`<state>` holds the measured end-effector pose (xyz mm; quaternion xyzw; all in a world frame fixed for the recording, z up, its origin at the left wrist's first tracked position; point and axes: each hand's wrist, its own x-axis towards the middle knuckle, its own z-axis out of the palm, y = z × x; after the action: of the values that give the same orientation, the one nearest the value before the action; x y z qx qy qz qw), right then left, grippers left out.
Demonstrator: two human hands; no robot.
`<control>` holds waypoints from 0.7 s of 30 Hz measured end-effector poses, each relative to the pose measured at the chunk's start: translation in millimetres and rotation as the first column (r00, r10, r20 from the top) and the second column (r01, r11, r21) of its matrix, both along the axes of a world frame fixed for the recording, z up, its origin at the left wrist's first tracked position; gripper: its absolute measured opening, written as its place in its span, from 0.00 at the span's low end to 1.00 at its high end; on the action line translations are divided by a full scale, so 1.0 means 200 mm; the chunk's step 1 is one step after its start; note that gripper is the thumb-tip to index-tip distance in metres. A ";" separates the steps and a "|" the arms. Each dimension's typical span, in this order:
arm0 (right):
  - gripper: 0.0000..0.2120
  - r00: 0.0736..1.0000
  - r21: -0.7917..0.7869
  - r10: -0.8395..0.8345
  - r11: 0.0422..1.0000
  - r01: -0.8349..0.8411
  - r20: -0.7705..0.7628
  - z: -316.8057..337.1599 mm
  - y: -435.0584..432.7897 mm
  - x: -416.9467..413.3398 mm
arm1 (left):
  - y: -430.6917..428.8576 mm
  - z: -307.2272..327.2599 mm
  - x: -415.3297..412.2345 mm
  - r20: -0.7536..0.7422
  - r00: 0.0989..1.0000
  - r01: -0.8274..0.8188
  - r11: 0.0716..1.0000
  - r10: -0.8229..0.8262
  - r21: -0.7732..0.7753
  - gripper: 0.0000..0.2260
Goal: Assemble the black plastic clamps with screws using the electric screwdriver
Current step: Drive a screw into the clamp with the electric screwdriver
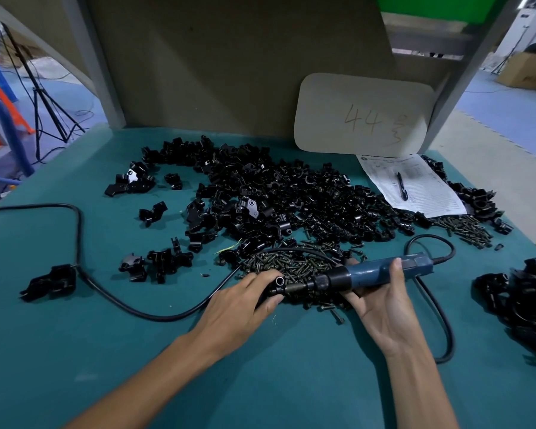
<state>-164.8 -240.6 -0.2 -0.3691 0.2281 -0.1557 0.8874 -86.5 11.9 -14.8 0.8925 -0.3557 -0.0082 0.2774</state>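
My right hand (381, 301) grips the blue electric screwdriver (375, 271), which lies almost level with its tip pointing left. My left hand (245, 300) holds a black plastic clamp (276, 284) against that tip, fingers curled round it. Both hands hover over a heap of dark screws (291, 264). A large pile of loose black clamp parts (276, 199) covers the middle of the green table (106, 335) behind the screws.
A black power cable (84, 274) loops across the left of the table. The screwdriver's own cord (446, 329) curls at the right. A heap of black parts (517, 301) lies at the right edge. A paper sheet with a pen (399, 185) and a beige board (362, 114) stand at the back right.
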 end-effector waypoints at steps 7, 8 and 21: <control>0.28 1.000 0.002 0.003 1.000 -0.003 -0.001 0.00 0.00 0.00 | 0.00 -0.01 0.00 0.021 1.000 -0.003 1.000 0.003 0.002 0.20; 0.29 1.000 0.002 0.001 1.000 -0.001 -0.004 0.00 0.00 0.00 | 0.00 -0.01 0.00 0.024 1.000 -0.003 1.000 0.003 0.004 0.20; 0.27 1.000 -0.003 0.012 1.000 -0.012 -0.012 0.00 0.00 0.00 | -0.01 -0.01 0.00 0.045 0.999 0.012 1.000 -0.013 0.005 0.22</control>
<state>-164.9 -241.0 -0.8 -0.3728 0.2308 -0.1483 0.8864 -85.9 10.7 -17.4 0.8909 -0.3674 0.0093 0.2670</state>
